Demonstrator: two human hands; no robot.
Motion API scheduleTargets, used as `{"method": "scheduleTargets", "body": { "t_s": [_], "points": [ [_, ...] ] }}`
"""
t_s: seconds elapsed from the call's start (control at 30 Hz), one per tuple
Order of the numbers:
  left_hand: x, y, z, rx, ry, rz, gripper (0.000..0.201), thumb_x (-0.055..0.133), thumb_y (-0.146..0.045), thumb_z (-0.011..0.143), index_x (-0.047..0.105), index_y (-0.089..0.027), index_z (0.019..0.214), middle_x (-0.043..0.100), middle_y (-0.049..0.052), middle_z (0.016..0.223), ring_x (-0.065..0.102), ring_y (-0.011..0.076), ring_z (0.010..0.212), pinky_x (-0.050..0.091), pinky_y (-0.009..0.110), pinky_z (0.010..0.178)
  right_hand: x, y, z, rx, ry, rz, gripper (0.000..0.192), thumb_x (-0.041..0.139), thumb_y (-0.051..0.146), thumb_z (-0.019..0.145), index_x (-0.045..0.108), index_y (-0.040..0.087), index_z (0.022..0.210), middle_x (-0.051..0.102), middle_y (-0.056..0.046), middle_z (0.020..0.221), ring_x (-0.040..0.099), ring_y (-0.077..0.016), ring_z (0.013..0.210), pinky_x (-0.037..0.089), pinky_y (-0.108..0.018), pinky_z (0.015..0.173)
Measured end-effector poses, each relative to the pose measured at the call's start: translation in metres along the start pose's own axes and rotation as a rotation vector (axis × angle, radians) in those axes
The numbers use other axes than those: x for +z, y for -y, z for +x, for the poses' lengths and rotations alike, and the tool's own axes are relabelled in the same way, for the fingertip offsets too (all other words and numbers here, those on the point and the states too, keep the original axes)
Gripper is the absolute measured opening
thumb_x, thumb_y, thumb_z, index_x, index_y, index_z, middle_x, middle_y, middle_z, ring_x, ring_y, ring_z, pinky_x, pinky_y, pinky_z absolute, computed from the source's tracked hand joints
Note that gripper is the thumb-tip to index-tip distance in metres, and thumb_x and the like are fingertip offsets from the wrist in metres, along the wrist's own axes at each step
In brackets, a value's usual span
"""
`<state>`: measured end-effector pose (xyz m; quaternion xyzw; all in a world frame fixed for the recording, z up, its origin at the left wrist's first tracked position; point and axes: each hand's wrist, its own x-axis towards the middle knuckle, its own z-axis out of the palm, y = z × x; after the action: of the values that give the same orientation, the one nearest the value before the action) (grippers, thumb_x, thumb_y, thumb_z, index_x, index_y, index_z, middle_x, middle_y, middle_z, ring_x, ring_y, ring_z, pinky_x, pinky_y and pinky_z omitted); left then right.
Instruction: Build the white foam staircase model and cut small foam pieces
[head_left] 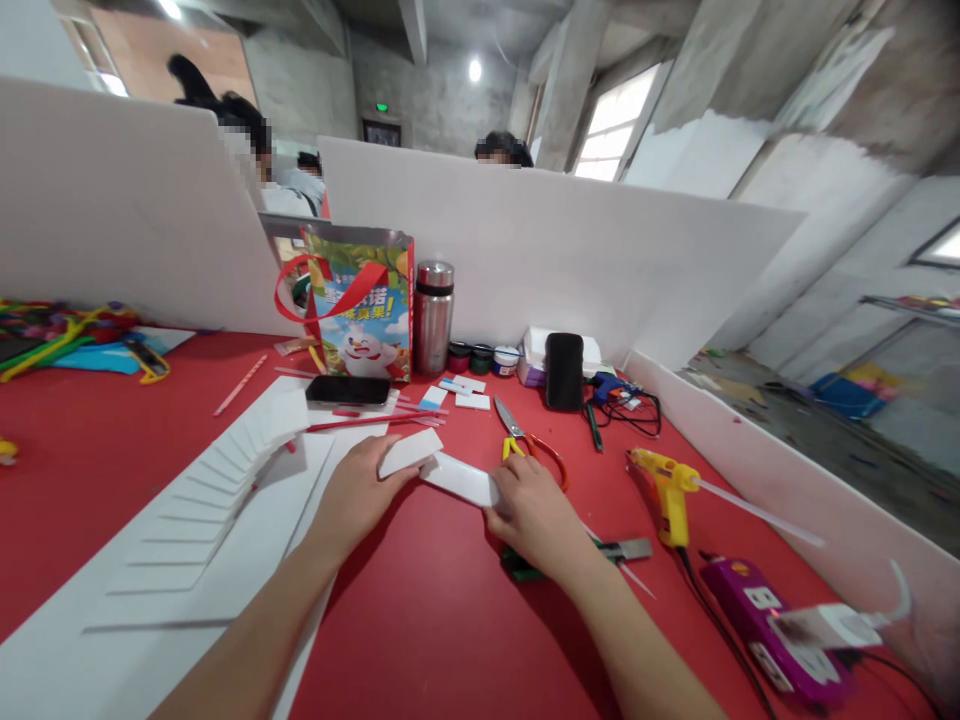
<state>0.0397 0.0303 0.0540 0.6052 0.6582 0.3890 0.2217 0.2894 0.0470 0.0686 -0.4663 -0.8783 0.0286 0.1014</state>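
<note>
Both hands are down on the red table (420, 620), just in front of the red-handled scissors (525, 440). The left hand (352, 500) has its fingers curled onto a small white foam-board strip (409, 452), and the right hand (534, 515) pinches a second flat white foam strip (461, 480); the two strips meet end to end. The yellow glue gun (670, 490) stands right of the scissors, and a black phone (347, 390) lies to their left.

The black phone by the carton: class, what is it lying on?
The black phone lies flat on the far end of the large white foam sheet, with red sticks just in front. The sheet beneath it is covered.
</note>
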Motion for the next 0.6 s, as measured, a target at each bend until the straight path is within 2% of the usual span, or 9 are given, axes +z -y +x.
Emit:
{"method": "scheduleTargets", "body": {
  "t_s": [0.07,0.13,0.17,0.27,0.3,0.33,0.43,0.6],
  "points": [
    [-0.004,-0.001,0.0,-0.014,-0.011,-0.001,0.051,0.066,-0.054,0.083,0.066,-0.021,0.122,0.07,0.01,0.122,0.065,0.0323,0.11,0.05,0.041,0.094,0.003,-0.001,0.001,0.016,-0.017,-0.012,0.014,0.064,0.02,0.086,0.068,0.012,0.096,0.062,-0.014,0.103,0.056,-0.0274,0.097,0.046,-0.039,0.089],
    [-0.01,-0.005,-0.001,-0.014,0.074,-0.039,0.05,0.068,-0.054,0.081,0.067,-0.021,0.119,0.072,0.007,0.115,0.068,0.0285,0.098,0.054,0.037,0.084,0.005,-0.003,0.002,0.016,-0.027,-0.015,0.012,0.064,0.02,0.086,0.068,0.013,0.095,0.062,-0.013,0.102,0.057,-0.027,0.096,0.047,-0.038,0.089],
    [-0.014,-0.008,-0.003,-0.013,0.179,-0.078,0.048,0.071,-0.052,0.08,0.067,-0.021,0.117,0.073,0.006,0.111,0.069,0.0264,0.092,0.054,0.034,0.079,0.005,-0.004,0.002,0.015,-0.034,-0.015,0.013,0.065,0.02,0.086,0.068,0.013,0.096,0.062,-0.013,0.102,0.057,-0.027,0.096,0.047,-0.038,0.089],
    [-0.02,-0.019,-0.01,0.025,0.693,-0.23,0.041,0.077,-0.04,0.075,0.068,-0.022,0.111,0.073,0.002,0.101,0.069,0.0235,0.089,0.053,0.03,0.074,0.002,-0.012,0.001,0.031,-0.072,-0.017,0.02,0.065,0.02,0.087,0.068,0.013,0.105,0.061,-0.015,0.111,0.055,-0.0289,0.104,0.046,-0.039,0.095],
    [-0.019,-0.023,-0.013,0.08,0.786,-0.223,0.036,0.078,-0.037,0.076,0.068,-0.022,0.107,0.073,0.002,0.101,0.068,0.0233,0.091,0.052,0.03,0.077,0.0,-0.015,0.001,0.04,-0.086,-0.019,0.023,0.065,0.021,0.088,0.067,0.012,0.109,0.06,-0.016,0.115,0.055,-0.0298,0.107,0.045,-0.041,0.097],
    [-0.017,-0.027,-0.016,0.153,0.816,-0.19,0.031,0.078,-0.036,0.077,0.069,-0.023,0.103,0.072,0.001,0.101,0.067,0.0231,0.094,0.051,0.03,0.08,-0.003,-0.017,0.0,0.046,-0.095,-0.02,0.026,0.065,0.021,0.088,0.066,0.012,0.113,0.059,-0.017,0.119,0.054,-0.0305,0.11,0.045,-0.042,0.099],
    [-0.005,-0.034,-0.024,0.356,0.716,-0.077,0.024,0.073,-0.037,0.084,0.068,-0.024,0.103,0.069,0.004,0.108,0.062,0.0231,0.102,0.047,0.032,0.088,-0.009,-0.021,0.003,0.033,-0.077,-0.024,0.027,0.066,0.019,0.086,0.067,0.012,0.113,0.06,-0.017,0.119,0.055,-0.0307,0.109,0.045,-0.042,0.098],
    [0.012,-0.031,-0.029,0.515,0.634,0.091,0.013,0.066,-0.03,0.091,0.065,-0.021,0.099,0.066,0.006,0.102,0.06,0.0241,0.097,0.046,0.033,0.084,-0.012,-0.014,0.024,-0.07,0.03,-0.033,0.018,0.071,0.015,0.08,0.072,0.013,0.097,0.065,-0.014,0.104,0.059,-0.0288,0.099,0.047,-0.038,0.089]
  ]
}}
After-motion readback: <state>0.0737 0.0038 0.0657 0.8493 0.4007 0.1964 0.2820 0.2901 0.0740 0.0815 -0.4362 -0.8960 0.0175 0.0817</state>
